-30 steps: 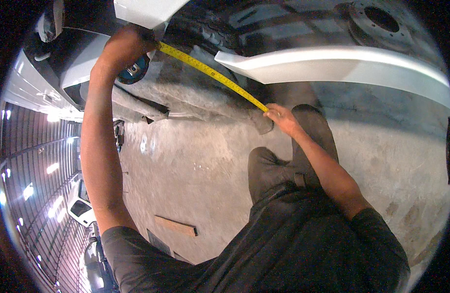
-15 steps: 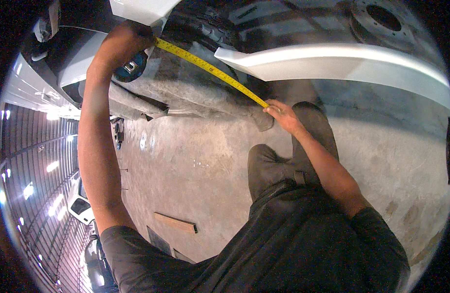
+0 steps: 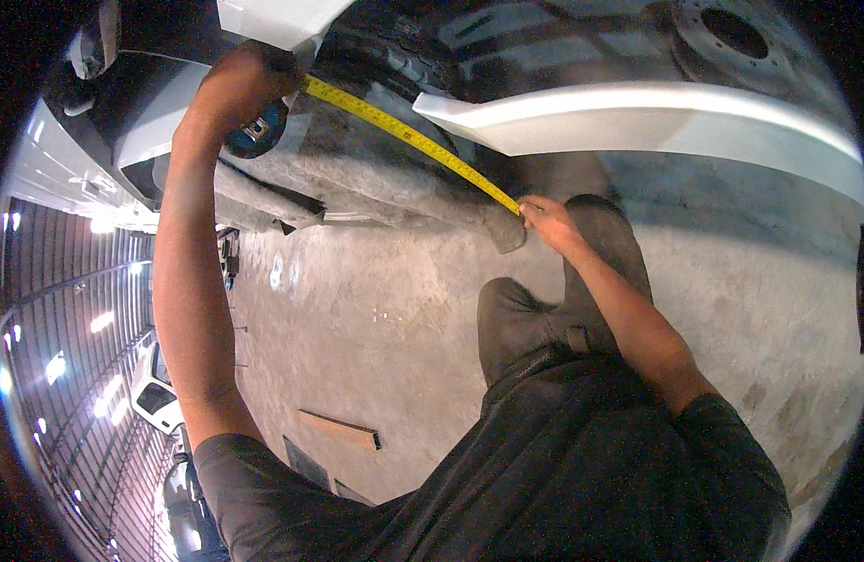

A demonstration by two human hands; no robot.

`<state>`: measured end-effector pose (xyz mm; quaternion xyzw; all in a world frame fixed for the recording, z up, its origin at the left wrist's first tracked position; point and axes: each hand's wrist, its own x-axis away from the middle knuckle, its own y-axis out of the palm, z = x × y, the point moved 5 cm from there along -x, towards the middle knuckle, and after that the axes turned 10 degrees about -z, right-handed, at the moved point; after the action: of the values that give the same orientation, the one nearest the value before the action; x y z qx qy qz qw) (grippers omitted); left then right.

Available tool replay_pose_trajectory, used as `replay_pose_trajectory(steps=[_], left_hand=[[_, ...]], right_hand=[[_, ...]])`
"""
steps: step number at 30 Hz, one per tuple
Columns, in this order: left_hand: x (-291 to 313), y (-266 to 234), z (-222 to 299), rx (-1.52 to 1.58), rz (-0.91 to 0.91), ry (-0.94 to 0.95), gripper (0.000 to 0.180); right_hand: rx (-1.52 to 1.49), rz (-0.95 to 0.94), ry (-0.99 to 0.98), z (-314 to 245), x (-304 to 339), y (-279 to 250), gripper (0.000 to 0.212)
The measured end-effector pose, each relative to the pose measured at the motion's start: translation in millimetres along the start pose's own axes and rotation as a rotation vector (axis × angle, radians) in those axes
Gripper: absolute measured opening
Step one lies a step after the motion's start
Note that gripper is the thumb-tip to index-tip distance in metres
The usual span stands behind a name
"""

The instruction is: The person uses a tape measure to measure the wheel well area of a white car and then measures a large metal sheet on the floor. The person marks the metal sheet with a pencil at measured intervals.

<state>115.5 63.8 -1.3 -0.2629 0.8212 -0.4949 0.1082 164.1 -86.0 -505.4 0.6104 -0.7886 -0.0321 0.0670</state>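
Stretching the yellow tape [image 3: 409, 139] between your two hands, you hold it in a line running from upper left down to the right. Your left hand [image 3: 243, 89] curls closed on it beside the white panel [image 3: 282, 21], though shadow hides the exact grip; the round blue-and-black case [image 3: 271, 127] shows just below that hand. Your right hand [image 3: 550, 223] pinches the tape's other end, thumb and fingers narrow, near your bent knee [image 3: 596, 214]. Compared with half a second ago, that pinched end sits slightly farther right and lower, while your left hand keeps its place by the panel. The long curved white panel [image 3: 676, 117] and the wooden plank [image 3: 338, 429] on the concrete floor [image 3: 394, 281] stay put.
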Motion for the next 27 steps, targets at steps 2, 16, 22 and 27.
replay_pose_trajectory(steps=[2, 16, 22, 27], left_hand=[[0.2, -2.8, 5.0, 0.035, -0.055, -0.045, 0.026], [4.3, -7.1, 11.3, -0.041, -0.049, 0.017, 0.027], [5.3, -5.6, 14.8, -0.008, -0.119, -0.046, 0.027], [10.0, -7.1, 22.0, -0.088, -0.050, 0.037, 0.027]], right_hand=[[0.019, 0.032, -0.012, 0.1, 0.5, -2.2, 0.034], [0.085, 0.010, -0.021, -0.2, -1.4, 0.4, 0.033], [0.080, 0.034, -0.010, -7.1, 2.6, -4.7, 0.035], [0.053, 0.054, 0.035, -10.1, 8.0, -8.1, 0.035]])
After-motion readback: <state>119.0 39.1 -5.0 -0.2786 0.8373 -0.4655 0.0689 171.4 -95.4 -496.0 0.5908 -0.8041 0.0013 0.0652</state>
